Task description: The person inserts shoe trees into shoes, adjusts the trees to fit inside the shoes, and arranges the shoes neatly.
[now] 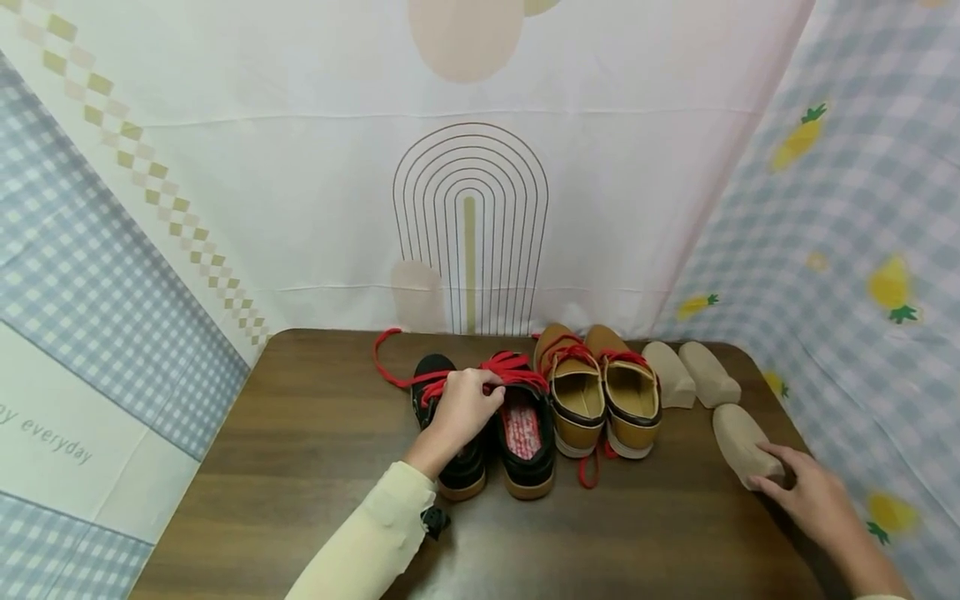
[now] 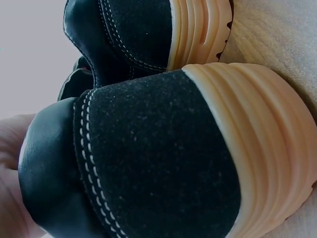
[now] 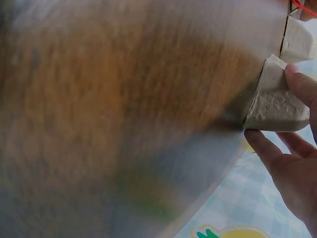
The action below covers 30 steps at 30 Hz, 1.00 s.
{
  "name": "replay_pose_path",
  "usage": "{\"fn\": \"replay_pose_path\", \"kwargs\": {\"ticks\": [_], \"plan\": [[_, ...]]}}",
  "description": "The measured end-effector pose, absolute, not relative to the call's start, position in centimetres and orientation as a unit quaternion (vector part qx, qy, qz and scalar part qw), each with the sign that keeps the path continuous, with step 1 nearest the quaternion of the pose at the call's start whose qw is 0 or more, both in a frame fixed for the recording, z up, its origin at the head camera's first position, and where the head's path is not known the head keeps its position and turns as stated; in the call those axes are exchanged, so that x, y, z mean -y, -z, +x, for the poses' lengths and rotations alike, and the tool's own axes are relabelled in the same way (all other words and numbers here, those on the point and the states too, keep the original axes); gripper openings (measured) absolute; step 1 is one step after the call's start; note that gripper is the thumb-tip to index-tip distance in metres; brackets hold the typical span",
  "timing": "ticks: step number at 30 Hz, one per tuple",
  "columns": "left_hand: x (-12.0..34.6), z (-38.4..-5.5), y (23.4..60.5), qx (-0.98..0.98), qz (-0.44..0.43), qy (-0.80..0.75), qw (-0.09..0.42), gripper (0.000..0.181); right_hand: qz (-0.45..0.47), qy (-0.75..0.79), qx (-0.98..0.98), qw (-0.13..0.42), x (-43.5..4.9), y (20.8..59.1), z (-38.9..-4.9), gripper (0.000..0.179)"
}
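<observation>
Over a pair of black shoes with red laces, my left hand [image 1: 459, 410] has its thumb and forefinger bent together at the tongue of the right-hand black shoe [image 1: 528, 475], pinching there. Its other fingers are hidden from above. In the left wrist view, a black heel [image 2: 158, 153] with a tan sole blocks most of that hand. At the table's right side, my right hand [image 1: 817, 492] grips the heel end of a beige moulded-pulp shoe insert [image 1: 738, 437] between thumb and fingers. The insert [image 3: 277, 96] lies close over the wooden top in the right wrist view.
Brown shoes [image 1: 633, 433] with red laces stand just right of the black pair. Beyond them lie two more beige inserts [image 1: 667, 375]. A loose red lace [image 1: 384, 367] trails left on the wooden table [image 1: 315, 467]. Patterned cloth [image 1: 330, 183] hangs behind and along both sides.
</observation>
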<state>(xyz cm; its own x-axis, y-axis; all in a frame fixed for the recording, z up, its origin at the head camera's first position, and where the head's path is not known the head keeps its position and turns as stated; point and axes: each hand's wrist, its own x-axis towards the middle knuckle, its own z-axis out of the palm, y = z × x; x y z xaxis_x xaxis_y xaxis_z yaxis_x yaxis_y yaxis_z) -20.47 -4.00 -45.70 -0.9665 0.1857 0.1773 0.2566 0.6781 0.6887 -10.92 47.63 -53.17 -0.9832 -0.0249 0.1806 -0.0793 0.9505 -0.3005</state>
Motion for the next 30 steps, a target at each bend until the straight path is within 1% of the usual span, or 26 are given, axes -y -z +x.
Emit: {"fn": "replay_pose_path", "kwargs": {"ticks": [8, 14, 20, 23, 30], "plan": [[4.0, -20.6, 45.4, 0.915, -0.123, 0.382, 0.049, 0.012, 0.013, -0.168, 0.980, 0.109, -46.9, 53.1, -10.6, 0.062], [4.0, -20.6, 45.4, 0.914, -0.123, 0.384, 0.040, 0.013, -0.017, -0.188, 0.977, 0.101, -46.5, 52.6, -10.3, 0.062], [4.0, -20.5, 45.3, 0.913, -0.118, 0.389, 0.035, 0.014, -0.009, -0.192, 0.977, 0.090, -46.3, 51.9, -10.2, 0.063], [4.0, -20.6, 45.3, 0.913, -0.119, 0.389, 0.037, 0.014, 0.000, -0.197, 0.975, 0.099, -46.0, 51.7, -10.0, 0.063], [4.1, -20.6, 45.4, 0.913, -0.126, 0.385, 0.041, 0.013, 0.030, -0.198, 0.969, 0.142, -44.9, 50.6, -9.4, 0.062]]}}
